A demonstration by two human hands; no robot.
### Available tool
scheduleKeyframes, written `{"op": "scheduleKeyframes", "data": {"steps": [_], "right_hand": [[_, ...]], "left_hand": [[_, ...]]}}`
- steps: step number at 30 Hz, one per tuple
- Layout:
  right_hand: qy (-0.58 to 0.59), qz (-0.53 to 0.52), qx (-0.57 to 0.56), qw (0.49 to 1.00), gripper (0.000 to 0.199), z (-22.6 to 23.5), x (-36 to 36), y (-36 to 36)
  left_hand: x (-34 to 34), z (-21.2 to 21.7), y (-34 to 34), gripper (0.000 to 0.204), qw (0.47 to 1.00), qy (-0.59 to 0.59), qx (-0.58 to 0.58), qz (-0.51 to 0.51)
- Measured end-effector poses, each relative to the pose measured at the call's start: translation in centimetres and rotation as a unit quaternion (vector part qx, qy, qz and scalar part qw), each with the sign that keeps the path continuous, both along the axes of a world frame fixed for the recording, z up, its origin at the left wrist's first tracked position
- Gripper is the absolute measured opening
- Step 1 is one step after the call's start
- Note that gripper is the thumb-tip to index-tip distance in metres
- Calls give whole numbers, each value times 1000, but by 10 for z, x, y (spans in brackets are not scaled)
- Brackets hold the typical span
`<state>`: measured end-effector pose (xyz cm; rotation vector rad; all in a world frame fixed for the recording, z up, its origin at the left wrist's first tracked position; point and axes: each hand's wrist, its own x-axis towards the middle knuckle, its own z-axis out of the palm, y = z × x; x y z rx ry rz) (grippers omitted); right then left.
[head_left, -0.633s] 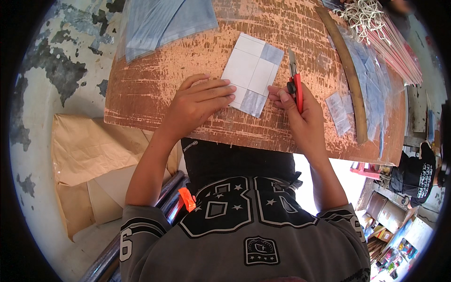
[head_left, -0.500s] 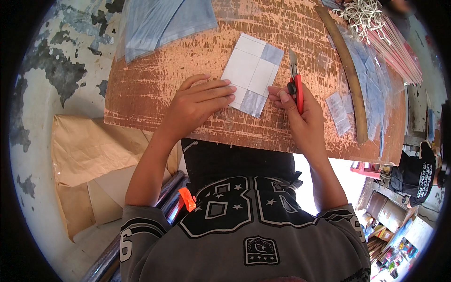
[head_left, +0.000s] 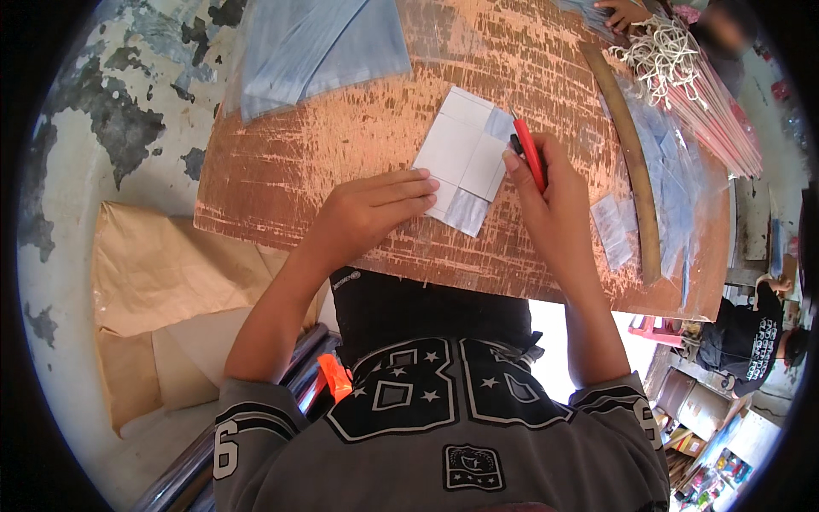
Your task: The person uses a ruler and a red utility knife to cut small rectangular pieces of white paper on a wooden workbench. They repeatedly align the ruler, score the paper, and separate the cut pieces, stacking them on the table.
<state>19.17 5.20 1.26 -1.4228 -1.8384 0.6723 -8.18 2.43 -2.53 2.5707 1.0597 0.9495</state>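
Observation:
A white rectangular sheet (head_left: 456, 154) with printed lines and two grey-blue patches lies tilted on the scratched wooden table (head_left: 324, 145). My left hand (head_left: 367, 209) lies flat, its outstretched fingertips pressing on the sheet's left lower edge. In my right hand (head_left: 550, 183) is a red utility knife (head_left: 530, 154) with a black slider, my fingers wrapped round its handle. The knife's front end is by the sheet's upper right edge, and its blade is hard to make out there. My right thumb is close to the sheet's right edge.
Clear plastic sleeves (head_left: 333, 55) lie at the far left. A curved wooden strip (head_left: 636, 162) crosses the right side, beside more bluish plastic (head_left: 674, 179) and small clear pieces (head_left: 612, 230). Pink sticks with white cords (head_left: 682, 72) lie far right, near another person's hand (head_left: 623, 13).
My right hand has brought the utility knife up and left to the sheet's upper right edge, turning it. My left hand stays on the sheet. Another person's hand now shows at the far right.

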Motion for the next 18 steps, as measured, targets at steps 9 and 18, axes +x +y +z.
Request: {"op": "scheduleKeyframes", "data": {"steps": [9,18], "right_hand": [[-233,-149,107,955,28,-25,31,46],[-294,-78,236,923,33,-13,9,40]], "left_hand": [[0,-8,2,31,999,-19,33,-3],[-2,-9,-2,30,999,-41,9,-4]]}}
